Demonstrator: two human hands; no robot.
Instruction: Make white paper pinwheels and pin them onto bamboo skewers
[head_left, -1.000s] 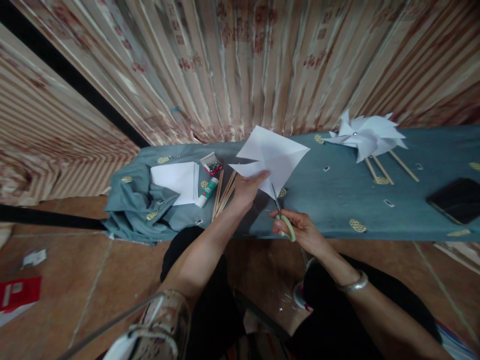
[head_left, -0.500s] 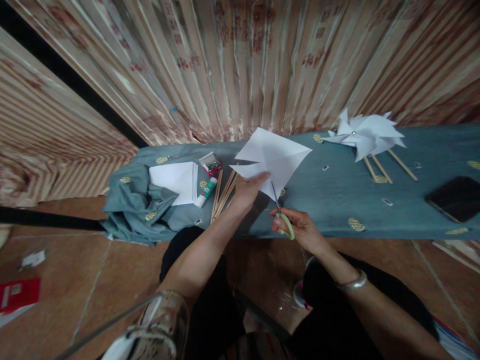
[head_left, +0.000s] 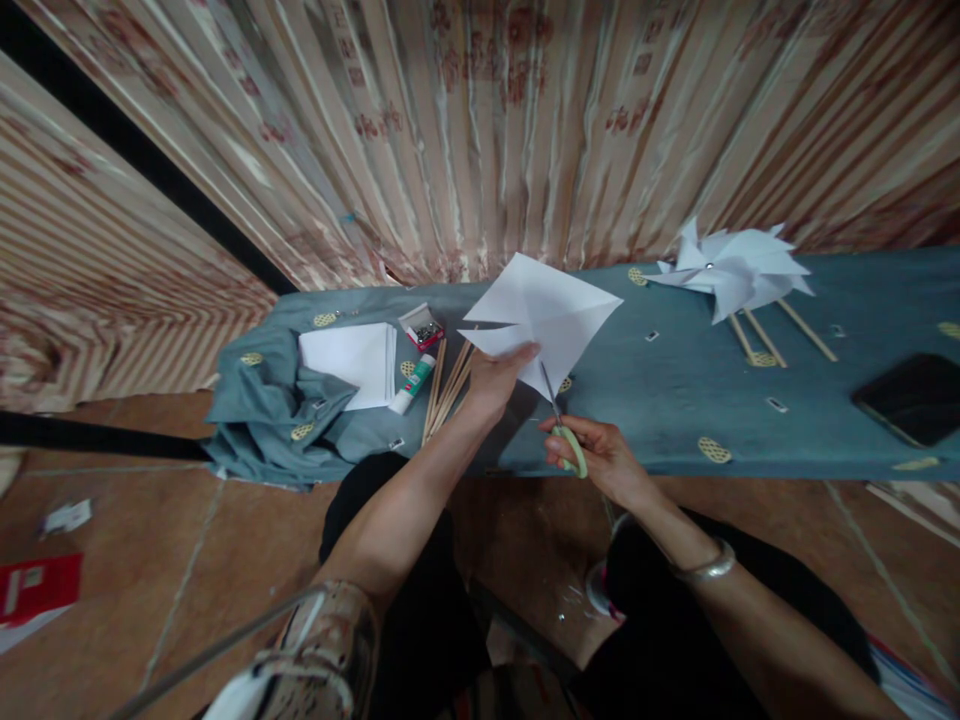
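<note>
My left hand (head_left: 496, 383) pinches a square white sheet of paper (head_left: 566, 305) near its lower left side, thumb on top. A slit runs into the sheet from its left corner. My right hand (head_left: 600, 455) grips scissors (head_left: 571, 450) with light green handles, their blades on the paper at its lower corner. Just left of my left hand lie several thin wooden sticks (head_left: 450, 395), partly hidden by my arm. Beside them are a green and white glue stick (head_left: 412, 384) and a small open box of metal pins (head_left: 422, 328).
A stack of white paper (head_left: 349, 365) lies at the left on the blue-green cloth (head_left: 637, 400). White paper pinwheels (head_left: 739, 268) on sticks rest at the back right, with a black phone (head_left: 911, 398) nearer the right end. A patterned curtain (head_left: 480, 130) hangs behind.
Almost nothing differs. The scissors and paper stay in nearly the same place, and the view has shifted very slightly.
</note>
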